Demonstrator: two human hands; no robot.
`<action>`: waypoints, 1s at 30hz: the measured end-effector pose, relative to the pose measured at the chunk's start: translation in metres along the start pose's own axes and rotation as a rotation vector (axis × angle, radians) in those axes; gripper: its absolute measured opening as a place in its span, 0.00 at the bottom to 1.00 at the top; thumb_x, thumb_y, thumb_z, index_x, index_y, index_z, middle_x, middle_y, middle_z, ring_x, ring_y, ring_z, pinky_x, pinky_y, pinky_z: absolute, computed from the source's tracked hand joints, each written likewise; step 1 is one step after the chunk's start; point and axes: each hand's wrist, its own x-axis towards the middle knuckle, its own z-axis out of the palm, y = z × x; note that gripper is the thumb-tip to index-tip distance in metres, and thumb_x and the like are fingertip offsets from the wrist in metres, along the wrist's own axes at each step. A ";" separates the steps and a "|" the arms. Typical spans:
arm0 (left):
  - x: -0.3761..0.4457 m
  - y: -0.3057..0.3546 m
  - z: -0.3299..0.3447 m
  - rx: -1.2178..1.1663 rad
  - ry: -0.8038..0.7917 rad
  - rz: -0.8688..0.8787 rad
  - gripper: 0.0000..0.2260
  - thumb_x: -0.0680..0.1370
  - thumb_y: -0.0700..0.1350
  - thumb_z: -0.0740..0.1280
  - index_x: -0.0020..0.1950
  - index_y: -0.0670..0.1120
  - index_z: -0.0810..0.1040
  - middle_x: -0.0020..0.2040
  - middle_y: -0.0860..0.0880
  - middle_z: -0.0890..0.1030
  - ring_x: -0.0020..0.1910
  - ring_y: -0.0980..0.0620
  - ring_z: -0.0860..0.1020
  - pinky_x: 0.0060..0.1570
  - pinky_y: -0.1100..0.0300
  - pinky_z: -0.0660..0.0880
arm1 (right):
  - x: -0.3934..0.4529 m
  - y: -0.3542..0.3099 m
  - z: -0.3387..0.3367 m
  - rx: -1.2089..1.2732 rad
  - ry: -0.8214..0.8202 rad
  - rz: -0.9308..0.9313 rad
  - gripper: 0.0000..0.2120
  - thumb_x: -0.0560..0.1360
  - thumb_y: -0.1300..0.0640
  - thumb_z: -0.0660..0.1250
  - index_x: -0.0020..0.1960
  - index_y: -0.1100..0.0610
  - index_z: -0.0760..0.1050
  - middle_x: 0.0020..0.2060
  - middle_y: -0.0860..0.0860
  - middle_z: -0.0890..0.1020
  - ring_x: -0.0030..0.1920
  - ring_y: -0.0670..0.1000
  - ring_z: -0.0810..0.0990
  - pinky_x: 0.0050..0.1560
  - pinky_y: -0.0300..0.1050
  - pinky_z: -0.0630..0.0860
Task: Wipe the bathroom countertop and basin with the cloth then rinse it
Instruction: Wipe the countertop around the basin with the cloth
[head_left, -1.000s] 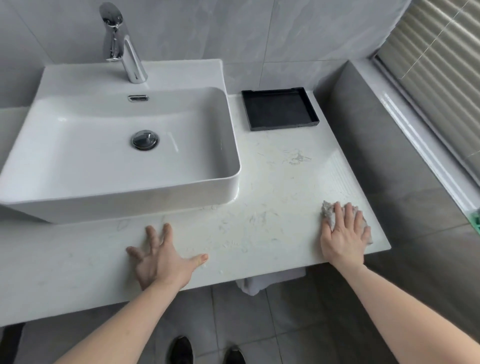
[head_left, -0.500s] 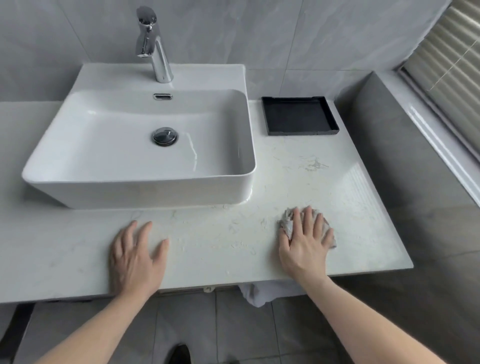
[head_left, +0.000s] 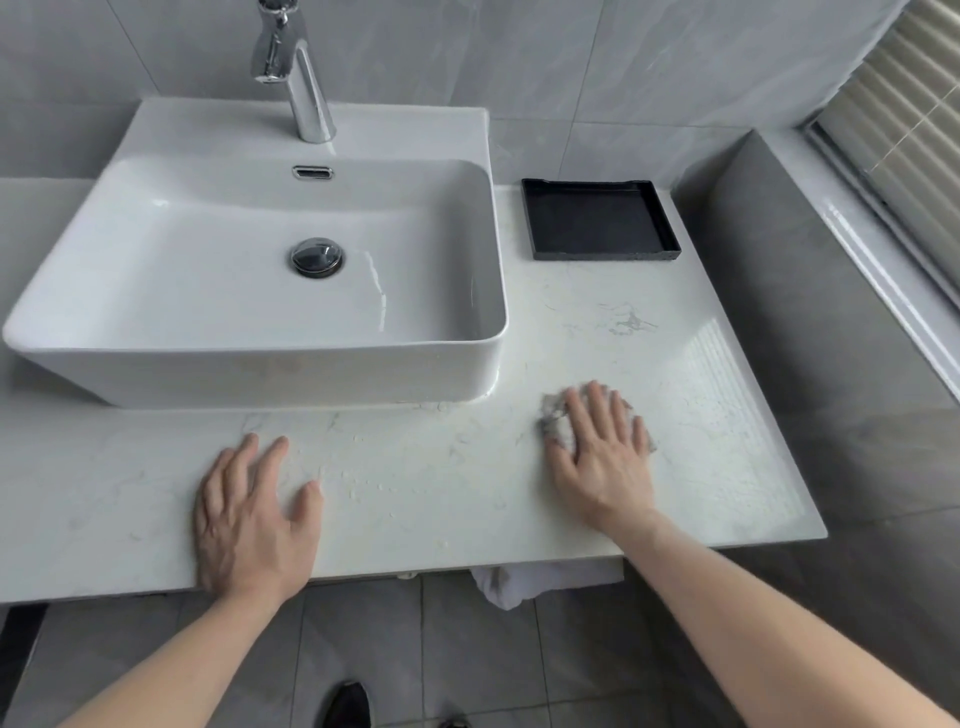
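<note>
A white marble countertop (head_left: 426, 467) carries a white rectangular basin (head_left: 218, 291) with a chrome faucet (head_left: 301, 78) at its back. My right hand (head_left: 602, 457) lies flat with straight fingers on a small grey cloth (head_left: 553, 415), pressing it onto the countertop just right of the basin's front corner. Most of the cloth is hidden under the palm. My left hand (head_left: 254, 514) rests flat on the countertop near its front edge, in front of the basin, holding nothing.
A black square tray (head_left: 597, 221) sits at the back right of the countertop. A grey ledge (head_left: 810, 312) and a window with blinds (head_left: 904, 119) lie to the right. A white towel (head_left: 519, 582) hangs below the counter's front edge. Tiled wall behind.
My right hand has slid the cloth leftward from the counter's right front corner toward the basin. My left hand has flattened onto the countertop. The view has shifted left.
</note>
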 end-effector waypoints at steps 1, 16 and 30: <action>0.000 0.000 0.000 0.000 0.000 -0.001 0.28 0.76 0.61 0.56 0.74 0.54 0.69 0.79 0.51 0.63 0.78 0.47 0.57 0.76 0.45 0.58 | 0.008 0.013 -0.006 0.000 0.005 0.062 0.32 0.83 0.35 0.40 0.83 0.43 0.37 0.82 0.48 0.36 0.81 0.53 0.33 0.80 0.59 0.35; 0.000 0.002 0.001 0.021 -0.006 -0.014 0.28 0.76 0.61 0.56 0.75 0.55 0.68 0.79 0.52 0.63 0.79 0.48 0.56 0.76 0.45 0.58 | 0.023 -0.119 0.033 0.140 0.085 0.044 0.35 0.80 0.49 0.51 0.83 0.59 0.45 0.83 0.54 0.47 0.83 0.56 0.42 0.81 0.61 0.40; -0.001 0.002 -0.001 0.025 -0.019 -0.009 0.28 0.75 0.61 0.55 0.75 0.55 0.68 0.80 0.53 0.62 0.79 0.48 0.56 0.76 0.45 0.58 | -0.040 -0.097 0.033 0.040 -0.005 -0.311 0.32 0.83 0.46 0.50 0.84 0.47 0.44 0.83 0.48 0.41 0.81 0.51 0.34 0.80 0.58 0.37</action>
